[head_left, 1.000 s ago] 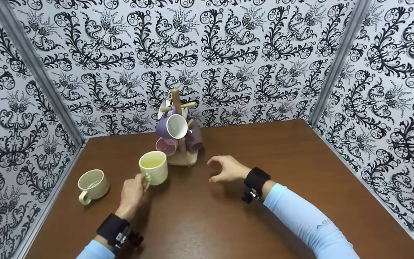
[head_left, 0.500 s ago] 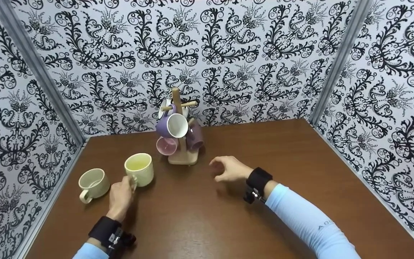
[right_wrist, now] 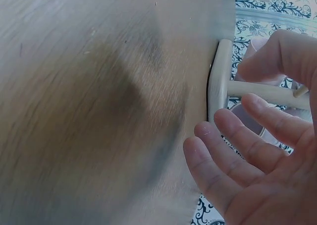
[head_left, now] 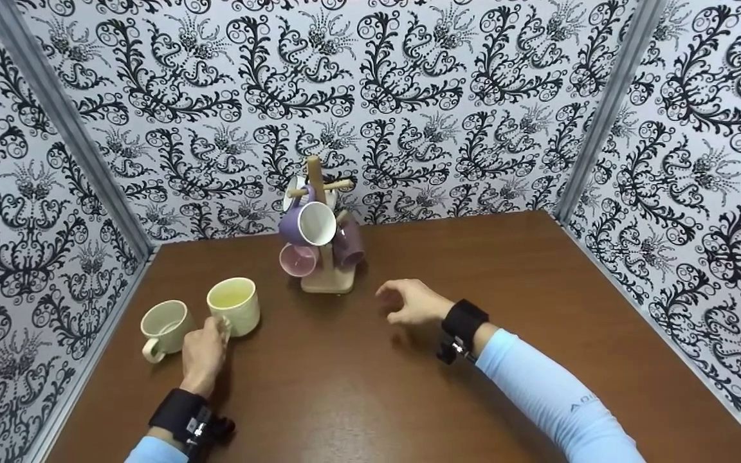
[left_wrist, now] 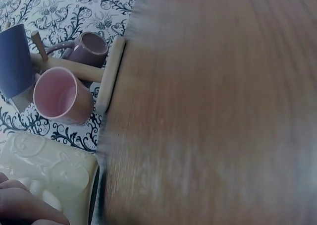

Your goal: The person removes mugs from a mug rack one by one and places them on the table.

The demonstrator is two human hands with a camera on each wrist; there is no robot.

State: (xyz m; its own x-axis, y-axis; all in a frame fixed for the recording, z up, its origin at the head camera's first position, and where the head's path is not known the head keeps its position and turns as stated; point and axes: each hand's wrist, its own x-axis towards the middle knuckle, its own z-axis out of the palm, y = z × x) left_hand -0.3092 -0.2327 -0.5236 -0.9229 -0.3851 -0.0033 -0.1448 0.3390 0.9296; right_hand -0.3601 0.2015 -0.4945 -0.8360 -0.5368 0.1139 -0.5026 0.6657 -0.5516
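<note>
My left hand (head_left: 204, 352) grips the handle of a cream mug (head_left: 242, 311) with a yellow inside, at the left of the table. In the left wrist view that mug (left_wrist: 67, 178) shows a raised relief on its side, and my curled fingers (left_wrist: 25, 205) cover its handle. Close on its left stands a second, pale cream mug (head_left: 170, 329), handle toward me. My right hand (head_left: 414, 302) hovers over the table right of the mug stand, thumb and fingers apart with nothing between them; the right wrist view shows its spread fingers (right_wrist: 213, 175).
At the back, a wooden mug stand (head_left: 327, 281) bears a purple mug (head_left: 296, 226) with a white inside, a pink mug (head_left: 298, 260), a mauve mug (head_left: 348, 244) and a white piece behind. Patterned walls (head_left: 409, 83) enclose the brown table (head_left: 370, 386).
My left hand has carried the yellow-lined mug leftward, away from the stand and close to the other cream mug. My right hand has shifted only slightly to the right.
</note>
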